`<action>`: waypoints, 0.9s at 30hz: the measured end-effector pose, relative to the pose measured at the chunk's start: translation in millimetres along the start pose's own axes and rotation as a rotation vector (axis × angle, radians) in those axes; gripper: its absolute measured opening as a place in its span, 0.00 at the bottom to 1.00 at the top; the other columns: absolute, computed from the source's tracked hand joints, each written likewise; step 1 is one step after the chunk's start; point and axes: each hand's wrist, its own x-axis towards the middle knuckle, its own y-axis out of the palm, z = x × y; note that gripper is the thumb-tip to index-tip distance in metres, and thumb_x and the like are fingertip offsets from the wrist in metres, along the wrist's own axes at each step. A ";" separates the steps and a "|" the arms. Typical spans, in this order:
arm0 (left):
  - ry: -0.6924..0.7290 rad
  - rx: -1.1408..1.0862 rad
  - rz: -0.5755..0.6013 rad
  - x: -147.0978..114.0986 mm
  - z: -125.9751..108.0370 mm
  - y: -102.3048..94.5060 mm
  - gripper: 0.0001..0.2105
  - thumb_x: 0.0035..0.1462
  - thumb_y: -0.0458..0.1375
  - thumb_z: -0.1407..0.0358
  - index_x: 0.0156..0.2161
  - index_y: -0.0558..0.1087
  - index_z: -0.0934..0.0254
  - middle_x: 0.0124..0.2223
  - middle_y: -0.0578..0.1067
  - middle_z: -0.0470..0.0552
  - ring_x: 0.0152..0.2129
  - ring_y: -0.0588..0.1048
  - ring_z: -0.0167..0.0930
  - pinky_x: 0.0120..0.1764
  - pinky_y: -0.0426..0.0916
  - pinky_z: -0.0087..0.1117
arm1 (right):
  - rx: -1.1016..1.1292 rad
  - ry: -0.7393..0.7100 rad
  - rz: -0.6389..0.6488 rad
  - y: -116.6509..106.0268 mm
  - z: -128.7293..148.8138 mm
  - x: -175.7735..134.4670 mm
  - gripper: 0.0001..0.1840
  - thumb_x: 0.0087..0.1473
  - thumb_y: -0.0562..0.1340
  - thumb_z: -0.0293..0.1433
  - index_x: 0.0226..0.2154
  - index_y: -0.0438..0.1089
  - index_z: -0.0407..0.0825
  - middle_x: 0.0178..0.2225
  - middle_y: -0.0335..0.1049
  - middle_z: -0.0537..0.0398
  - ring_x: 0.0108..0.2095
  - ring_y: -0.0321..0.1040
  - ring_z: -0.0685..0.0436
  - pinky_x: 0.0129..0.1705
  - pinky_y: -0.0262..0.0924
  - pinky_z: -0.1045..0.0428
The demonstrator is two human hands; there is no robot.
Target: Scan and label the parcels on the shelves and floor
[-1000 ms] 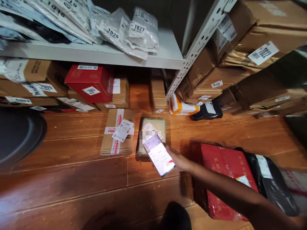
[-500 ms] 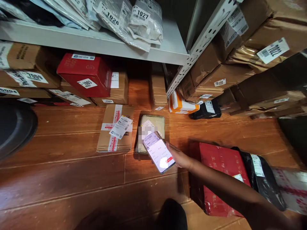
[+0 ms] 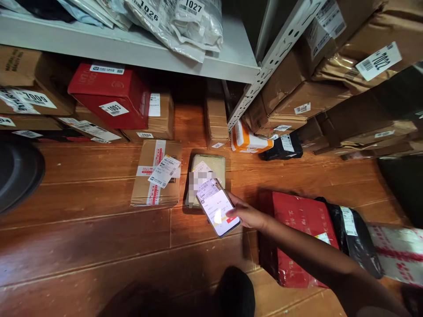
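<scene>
My right hand (image 3: 246, 212) is closed round a smartphone (image 3: 220, 209), its lit screen facing up, and the thumb lies over the lower right of the screen. Beneath the phone's top end, a beige parcel (image 3: 216, 163) with a white label lies on the floor, partly covered by the phone and a blurred patch. To its left sits a brown cardboard box (image 3: 140, 192) with red-and-white tape and a shipping label on top. A red box (image 3: 297, 220) stands under my forearm at the right. My left hand is out of view.
A metal shelf (image 3: 132, 46) holds plastic mailers, with a red box (image 3: 107, 92) and several cartons below it. A perforated upright (image 3: 264, 81) separates it from stacked cartons (image 3: 317, 97). A black bag (image 3: 350, 237) lies at right, a dark round object (image 3: 20, 176) at left.
My right thumb has moved in from the phone's edge onto the screen. The view has shifted slightly; the parcels keep their places on the floor.
</scene>
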 end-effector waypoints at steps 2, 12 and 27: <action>-0.020 0.008 -0.021 2.4 3.2 -1.9 0.13 0.38 0.66 0.54 0.30 0.81 0.57 0.38 0.81 0.51 0.41 0.75 0.43 0.50 0.68 0.41 | 0.028 -0.001 0.038 1.0 1.4 -4.1 0.41 0.39 0.71 0.29 0.55 0.59 0.55 0.48 0.74 0.51 0.43 0.73 0.37 0.47 0.64 0.41; -0.060 0.030 -0.024 2.9 1.5 0.6 0.13 0.45 0.63 0.55 0.35 0.80 0.60 0.38 0.80 0.50 0.33 0.75 0.34 0.38 0.68 0.31 | -0.070 -0.055 0.180 1.1 -1.7 -12.7 0.45 0.44 0.70 0.31 0.61 0.52 0.56 0.58 0.65 0.47 0.54 0.66 0.35 0.55 0.55 0.36; -0.143 -0.176 -0.021 20.9 -17.0 3.0 0.22 0.35 0.56 0.62 0.40 0.73 0.67 0.21 0.65 0.40 0.18 0.61 0.23 0.24 0.53 0.27 | 0.214 0.153 0.079 80.8 -67.5 66.7 0.31 0.43 0.65 0.31 0.51 0.58 0.52 0.45 0.75 0.48 0.38 0.77 0.35 0.45 0.64 0.38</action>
